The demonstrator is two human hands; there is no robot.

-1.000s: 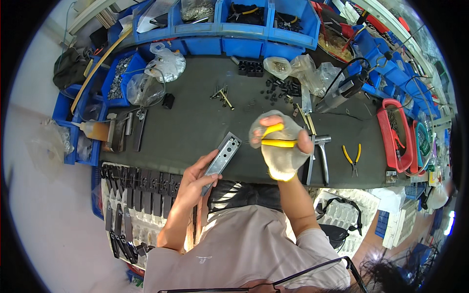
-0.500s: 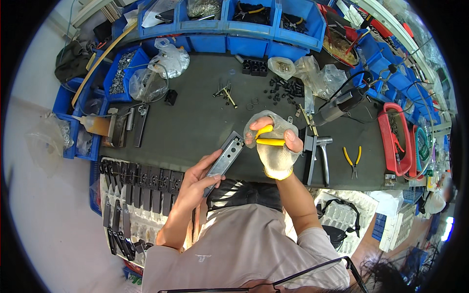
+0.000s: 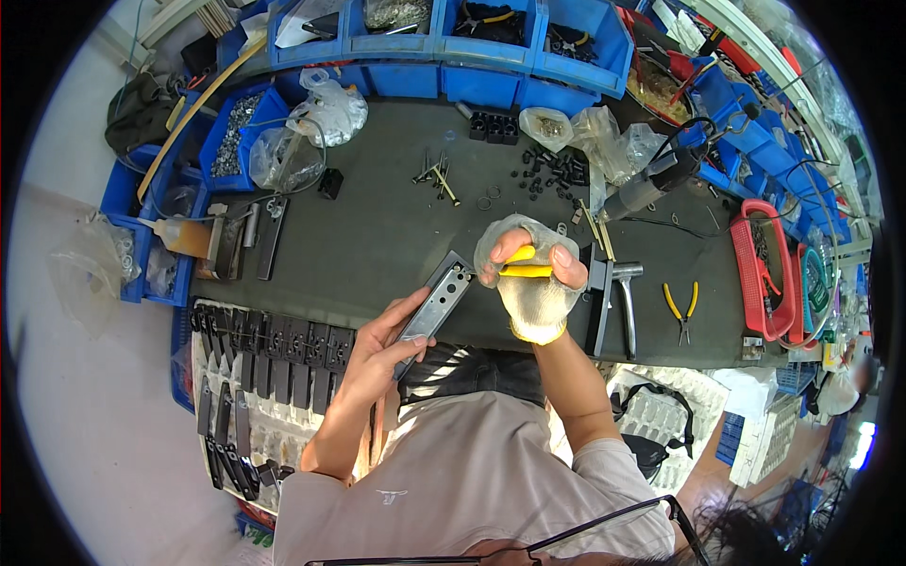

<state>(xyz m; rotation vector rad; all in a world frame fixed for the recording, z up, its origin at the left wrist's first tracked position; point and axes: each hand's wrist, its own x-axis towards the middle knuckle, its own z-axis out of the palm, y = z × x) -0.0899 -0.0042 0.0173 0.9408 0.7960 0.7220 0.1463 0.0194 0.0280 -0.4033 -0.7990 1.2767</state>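
My bare left hand [image 3: 377, 351] is closed around a long grey metal bar [image 3: 440, 300] with several holes along its face. The bar slants up to the right in front of my body. My right hand [image 3: 538, 283], in a pale glove with fingertips uncovered, grips yellow-handled pliers [image 3: 527, 271] just beyond the bar's upper end. Their jaws are hidden, so I cannot tell whether they touch the bar. Another pair of yellow-handled pliers [image 3: 682, 309] lies on the dark mat at the right, beside a metal hammer [image 3: 628, 307].
Blue bins [image 3: 486, 42] line the back. Small black parts [image 3: 557, 172] and several screws [image 3: 437, 177] lie on the mat [image 3: 377, 226]. A red basket [image 3: 763, 269] stands at right. Rows of dark metal bars [image 3: 274, 368] rest at lower left. A power screwdriver [image 3: 656, 179] lies at back right.
My right hand has shifted slightly right, and the pliers' yellow handles look closer together. My left hand and the bar have stayed almost still.
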